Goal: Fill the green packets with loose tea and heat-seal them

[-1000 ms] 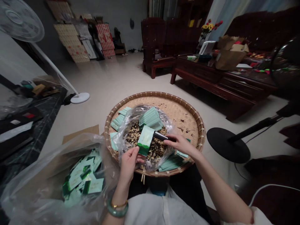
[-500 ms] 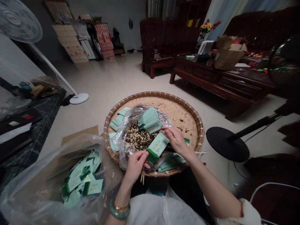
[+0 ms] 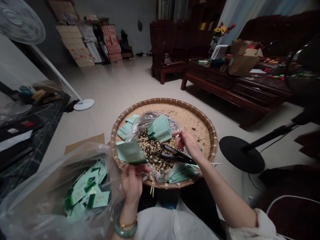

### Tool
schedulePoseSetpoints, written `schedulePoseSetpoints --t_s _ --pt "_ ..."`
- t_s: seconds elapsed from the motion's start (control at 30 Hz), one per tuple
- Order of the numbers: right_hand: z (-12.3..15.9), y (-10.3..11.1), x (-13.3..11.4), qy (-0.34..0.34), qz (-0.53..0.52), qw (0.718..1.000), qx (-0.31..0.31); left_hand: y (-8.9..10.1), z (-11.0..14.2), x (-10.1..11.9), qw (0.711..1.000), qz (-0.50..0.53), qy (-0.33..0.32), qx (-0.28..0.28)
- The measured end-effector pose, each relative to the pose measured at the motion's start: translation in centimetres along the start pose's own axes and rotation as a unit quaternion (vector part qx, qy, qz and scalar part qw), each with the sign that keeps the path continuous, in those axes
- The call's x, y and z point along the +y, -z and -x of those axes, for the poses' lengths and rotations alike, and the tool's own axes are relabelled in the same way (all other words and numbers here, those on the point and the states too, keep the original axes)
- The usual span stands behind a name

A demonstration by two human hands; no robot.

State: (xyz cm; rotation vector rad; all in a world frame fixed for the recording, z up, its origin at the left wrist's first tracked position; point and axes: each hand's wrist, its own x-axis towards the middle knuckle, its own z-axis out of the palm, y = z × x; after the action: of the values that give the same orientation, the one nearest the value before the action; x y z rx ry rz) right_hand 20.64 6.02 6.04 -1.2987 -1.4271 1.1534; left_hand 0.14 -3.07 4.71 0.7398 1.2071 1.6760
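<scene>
My left hand [image 3: 132, 181] grips a pale green packet [image 3: 131, 152] by its lower edge; the packet is blurred and tilted over the left of a round woven bamboo tray [image 3: 213, 136]. My right hand [image 3: 187, 141] is above the tray's right side, index finger stretched out, nothing visible in it. Close by lies a black hair straightener [image 3: 175, 156] with its two arms apart, on a dark and pale loose dry mix [image 3: 153, 153] in a clear plastic bag [image 3: 136, 125]. A fanned stack of green packets [image 3: 159, 127] rests on the mix.
At lower left, a large clear bag [image 3: 32, 206] holds many loose green packets [image 3: 87, 190]. More packets [image 3: 183, 173] lie along the tray's edges. A white standing fan [image 3: 84, 104] is at left, a black stand base [image 3: 241, 154] at right. A dark wooden table [image 3: 225, 83] stands beyond.
My left hand has carried the packet left and tilted it, away from my right hand, which no longer touches it. The hair straightener beneath is now exposed.
</scene>
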Motion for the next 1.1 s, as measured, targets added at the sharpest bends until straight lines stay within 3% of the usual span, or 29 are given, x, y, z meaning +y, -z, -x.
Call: schedulePoseSetpoints --t_s 0.03,0.1,0.23,0.33,0.47,0.73,1.1 --pt "-0.5 0.0 0.3 0.008 0.011 1.000 0.009 0.2 -0.1 0.2 0.997 0.044 -0.038 0.040" --pt "-1.5 -0.4 1.2 0.049 0.082 0.995 0.036 0.4 -0.2 0.7 0.993 0.089 -0.063 0.050" --pt "-2.9 -1.7 2.6 0.128 0.254 0.956 0.069 0.1 -0.2 0.7 0.995 0.096 -0.027 0.009" --pt "-3.2 -2.3 3.2 0.137 0.302 0.939 0.090 -0.4 -0.1 0.2 0.998 0.067 0.010 -0.009" --pt "-3.4 -2.3 3.6 0.131 0.303 0.939 0.101 -0.9 -0.2 -0.3 0.998 0.030 0.050 -0.014" --pt "-3.5 -2.5 4.2 0.111 0.224 0.960 0.127 -0.9 -0.4 -0.9 0.998 -0.025 0.042 -0.027" --pt "-2.5 -2.6 4.9 0.178 0.236 0.942 0.159 -0.7 -0.7 -1.7 0.998 -0.039 0.029 -0.029"
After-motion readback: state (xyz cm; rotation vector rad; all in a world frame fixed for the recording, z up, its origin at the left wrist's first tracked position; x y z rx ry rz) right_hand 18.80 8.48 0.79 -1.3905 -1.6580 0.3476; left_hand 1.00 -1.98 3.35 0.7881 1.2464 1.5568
